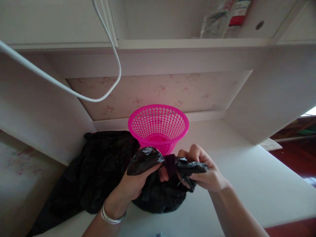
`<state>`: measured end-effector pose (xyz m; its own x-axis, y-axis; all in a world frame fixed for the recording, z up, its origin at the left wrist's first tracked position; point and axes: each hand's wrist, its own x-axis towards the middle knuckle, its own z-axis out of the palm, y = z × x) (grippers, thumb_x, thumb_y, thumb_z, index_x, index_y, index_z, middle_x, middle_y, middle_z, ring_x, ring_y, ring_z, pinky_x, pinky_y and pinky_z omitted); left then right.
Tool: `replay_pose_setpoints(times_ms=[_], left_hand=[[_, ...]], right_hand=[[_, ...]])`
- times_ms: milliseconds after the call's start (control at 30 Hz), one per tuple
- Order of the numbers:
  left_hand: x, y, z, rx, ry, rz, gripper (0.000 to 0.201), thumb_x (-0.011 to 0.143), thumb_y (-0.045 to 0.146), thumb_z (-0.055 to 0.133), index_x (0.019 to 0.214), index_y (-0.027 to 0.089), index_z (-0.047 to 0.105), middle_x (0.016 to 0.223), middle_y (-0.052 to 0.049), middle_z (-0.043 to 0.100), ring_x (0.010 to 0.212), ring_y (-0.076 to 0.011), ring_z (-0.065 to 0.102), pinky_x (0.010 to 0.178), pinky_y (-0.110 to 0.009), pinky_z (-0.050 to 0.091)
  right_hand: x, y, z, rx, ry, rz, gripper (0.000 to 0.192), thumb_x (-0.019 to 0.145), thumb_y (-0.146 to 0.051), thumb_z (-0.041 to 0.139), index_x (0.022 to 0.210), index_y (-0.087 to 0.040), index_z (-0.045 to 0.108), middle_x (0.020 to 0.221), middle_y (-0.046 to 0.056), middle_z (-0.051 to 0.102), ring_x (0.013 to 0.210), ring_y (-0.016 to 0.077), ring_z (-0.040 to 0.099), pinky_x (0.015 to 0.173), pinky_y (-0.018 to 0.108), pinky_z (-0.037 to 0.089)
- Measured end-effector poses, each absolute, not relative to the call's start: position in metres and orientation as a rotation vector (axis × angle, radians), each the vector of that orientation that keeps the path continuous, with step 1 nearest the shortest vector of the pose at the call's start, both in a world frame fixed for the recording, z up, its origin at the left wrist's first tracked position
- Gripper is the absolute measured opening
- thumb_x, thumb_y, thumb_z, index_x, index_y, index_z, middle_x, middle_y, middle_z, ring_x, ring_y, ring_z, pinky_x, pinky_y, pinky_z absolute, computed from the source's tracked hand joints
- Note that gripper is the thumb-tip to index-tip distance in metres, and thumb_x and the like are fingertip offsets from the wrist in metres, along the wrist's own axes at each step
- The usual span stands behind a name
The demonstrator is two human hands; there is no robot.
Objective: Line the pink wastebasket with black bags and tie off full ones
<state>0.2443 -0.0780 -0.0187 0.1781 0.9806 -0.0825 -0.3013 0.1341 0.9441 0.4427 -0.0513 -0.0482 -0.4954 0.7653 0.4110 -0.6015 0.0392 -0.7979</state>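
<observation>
Nearest the camera, the 2 forearms rise from the bottom edge, the left wrist ringed by a silver bracelet (pixel 113 217). The left hand (pixel 134 184) has its grip closed on a bunched fold of a black plastic bag (pixel 158 194), thumb on top and fingers curled beneath; the right hand (pixel 204 174) pinches another twisted fold of the same bag between thumb and fingertips, so both grips are shut on film with a short stretch of it between them. The bag hangs low in front of the hands, its belly resting on the white bench (pixel 247 171), just in front of the pink perforated basket (pixel 158 126). It looks very light, thin, limp and rather slick: it will likely crumple and slide rather than hold any shape, so it is best taken at an edge or the mouth rim, pinched firmly. Left of it lies a larger heap of dark material (pixel 98 171), possibly more bags or cloth; the view is too dark to tell. The bag's opening is hidden among the folds, and the fingers of both hands are partly covered. A white cable (pixel 74 92) loops overhead, and packets on the shelf (pixel 222 16) are cut off by the top edge.
</observation>
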Motion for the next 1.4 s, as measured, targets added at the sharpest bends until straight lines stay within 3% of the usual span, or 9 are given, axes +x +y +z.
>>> replay_pose_setpoints(times_ms=[133,233,333,467,700,933,1133,1267,1400], left_hand=[[0.249,-0.077,-0.027,0.897,1.067,1.206,0.030,0.069,0.034,0.081,0.059,0.017,0.058,0.044,0.007,0.045,0.043,-0.0067,0.035,0.047,-0.022,0.030],[0.254,-0.080,-0.034,0.824,1.106,1.291,0.020,0.069,0.028,0.082,0.068,0.018,0.065,0.057,0.006,0.055,0.055,-0.0088,0.045,0.055,-0.021,0.038],[0.255,-0.085,-0.043,0.882,0.956,1.238,0.013,0.081,0.032,0.074,0.086,0.021,0.075,0.079,0.001,0.070,0.074,-0.0146,0.060,0.074,-0.026,0.050],[0.251,-0.089,-0.051,1.152,0.783,1.165,0.018,0.092,0.032,0.063,0.098,0.022,0.077,0.100,-0.005,0.076,0.101,-0.0225,0.066,0.098,-0.036,0.050],[0.256,-0.086,-0.047,1.163,0.894,1.271,0.027,0.080,0.012,0.074,0.089,0.024,0.051,0.074,0.009,0.057,0.059,-0.0093,0.053,0.052,-0.020,0.045],[0.245,-0.084,-0.064,1.239,0.806,1.053,0.008,0.090,0.017,0.063,0.097,0.020,0.064,0.078,0.002,0.062,0.070,-0.0133,0.056,0.066,-0.026,0.047],[0.236,-0.087,-0.051,1.351,0.744,0.835,0.025,0.087,0.028,0.075,0.111,0.022,0.075,0.096,-0.003,0.068,0.075,-0.0148,0.064,0.071,-0.028,0.051],[0.243,-0.084,-0.043,1.459,0.771,0.859,0.026,0.096,0.043,0.066,0.102,0.020,0.077,0.077,0.000,0.064,0.063,-0.0122,0.060,0.064,-0.025,0.049],[0.244,-0.083,-0.050,1.377,0.751,0.877,0.036,0.095,0.054,0.063,0.099,0.020,0.072,0.086,-0.002,0.065,0.065,-0.0130,0.062,0.062,-0.025,0.050]], right_hand=[[0.441,-0.057,-0.044,-0.123,-1.533,1.495,0.020,0.092,-0.021,0.073,0.072,-0.019,0.072,0.090,0.006,0.068,0.080,0.0139,0.066,0.070,0.024,0.054],[0.441,-0.063,-0.038,-0.153,-1.729,1.441,0.013,0.091,-0.019,0.074,0.099,-0.023,0.083,0.098,0.007,0.069,0.088,0.0142,0.067,0.079,0.024,0.055],[0.441,-0.066,-0.035,-0.214,-1.870,1.362,0.040,0.089,-0.018,0.077,0.127,-0.030,0.075,0.115,0.007,0.069,0.105,0.0166,0.067,0.090,0.026,0.056],[0.443,-0.064,-0.040,-0.310,-1.862,1.247,0.043,0.099,-0.014,0.062,0.133,-0.039,0.070,0.121,0.005,0.071,0.110,0.0143,0.068,0.096,0.025,0.055],[0.437,-0.061,-0.044,-0.418,-1.811,1.035,0.040,0.099,-0.012,0.061,0.128,-0.037,0.074,0.115,0.004,0.079,0.103,0.0147,0.075,0.091,0.024,0.060],[0.434,-0.061,-0.046,-0.480,-1.856,0.986,0.045,0.098,-0.010,0.061,0.133,-0.037,0.070,0.128,0.003,0.075,0.114,0.0164,0.073,0.100,0.028,0.059],[0.441,-0.062,-0.045,-0.706,-1.921,0.842,0.075,0.086,-0.007,0.070,0.153,-0.034,0.050,0.159,0.009,0.049,0.147,0.0237,0.047,0.118,0.038,0.044],[0.449,-0.052,-0.040,-0.563,-2.010,1.193,0.041,0.091,-0.023,0.073,0.132,-0.025,0.072,0.134,0.012,0.070,0.122,0.0234,0.067,0.105,0.036,0.053],[0.458,-0.043,-0.042,-0.507,-1.817,1.470,0.027,0.088,-0.033,0.079,0.111,-0.019,0.080,0.111,0.010,0.076,0.102,0.0191,0.070,0.089,0.030,0.057]])
